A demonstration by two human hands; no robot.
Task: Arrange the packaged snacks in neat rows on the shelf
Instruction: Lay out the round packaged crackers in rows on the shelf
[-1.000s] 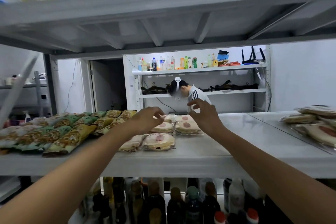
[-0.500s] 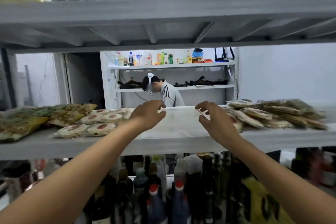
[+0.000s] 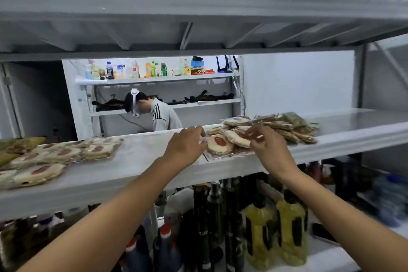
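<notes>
1. Since half a second ago both hands have come across from the bare middle of the shelf [image 3: 150, 159] to the left end of the loose pile [image 3: 287, 127]. The left hand has travelled furthest.
2. The red-centred pack [image 3: 219, 144] lies flat at the front left of that pile, on the shelf's right half, close to the front edge.
3. The left hand [image 3: 186, 146] has its grip clenched on this pack: fingertips and thumb pinch the clear wrapper at its left edge.
4. The overlapping pack [image 3: 237, 139] rests tilted on the red-centred pack's right side.
5. The right hand [image 3: 269, 147] is curled over it, its grip pinching the pack's right edge.
6. Behind these, the pile runs right in an untidy overlapping heap, with greener packs at its far end.
7. On the shelf's left half the laid-out rows [image 3: 57, 154] of similar packs lie flat, well apart from the pile.
8. Below the shelf stand yellow bottles [image 3: 287, 229] and dark bottles [image 3: 209, 216].
9. Beyond the shelf a person [image 3: 163, 116] bends before a white rack [image 3: 159, 78] carrying drinks.
</notes>
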